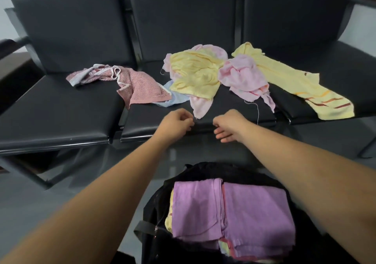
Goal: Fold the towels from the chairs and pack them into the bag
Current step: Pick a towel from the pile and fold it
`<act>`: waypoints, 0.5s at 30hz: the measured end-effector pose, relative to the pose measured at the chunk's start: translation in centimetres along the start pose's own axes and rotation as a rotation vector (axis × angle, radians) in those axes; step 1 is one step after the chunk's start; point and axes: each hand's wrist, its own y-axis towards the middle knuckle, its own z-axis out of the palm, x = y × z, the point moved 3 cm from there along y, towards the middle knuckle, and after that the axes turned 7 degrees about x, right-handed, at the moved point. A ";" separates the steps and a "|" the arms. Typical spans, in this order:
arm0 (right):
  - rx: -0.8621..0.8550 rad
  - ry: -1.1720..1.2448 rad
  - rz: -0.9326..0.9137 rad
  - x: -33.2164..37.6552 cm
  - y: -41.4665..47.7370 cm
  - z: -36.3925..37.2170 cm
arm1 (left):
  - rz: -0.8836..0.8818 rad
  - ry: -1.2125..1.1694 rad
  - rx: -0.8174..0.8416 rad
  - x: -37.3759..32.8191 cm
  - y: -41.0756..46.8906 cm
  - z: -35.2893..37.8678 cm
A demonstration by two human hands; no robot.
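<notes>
Reaching forward over the bag (203,170), at 6 o'clock in the view, toward the front edge of the middle chair (146,121). With the left hand (177,122), fingers curled in and thumb against forefinger, just at 9 o'clock of the dangling tip of the pale pink towel (200,107); impossible to tell whether pinching that tip or only closing on it. With the right hand (227,124) at 3 o'clock of the same tip, fingers loosely bent and drooping, gripping nothing. Probably flanking the corner so as to draw this towel out from under the yellow towel (195,74) at 12 o'clock and spread it on the bare seat front for folding. Stacked flat in the bag's open mouth: folded purple towels (234,208), laid square, likely to save room. Left to fold: a dusty rose towel (140,86) at 10 o'clock, a crumpled pink towel (242,74) and a long striped yellow towel (295,86) toward 2 o'clock.
</notes>
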 end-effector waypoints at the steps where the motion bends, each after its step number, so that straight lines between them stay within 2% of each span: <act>1: -0.022 -0.005 -0.034 1.2 0.2 -1.0 | 0.032 0.027 -0.026 -0.9 0.6 -0.8; 7: -0.269 -0.235 -0.253 5.8 1.5 -5.3 | 0.066 0.225 -0.131 -3.0 3.8 -4.7; 12: -0.290 -0.484 -0.323 8.8 4.1 -5.6 | -0.021 0.303 -0.264 -1.2 8.1 -8.0; 15: -0.268 -0.598 -0.430 10.4 6.2 -4.4 | -0.079 0.365 -0.316 -0.1 10.3 -9.3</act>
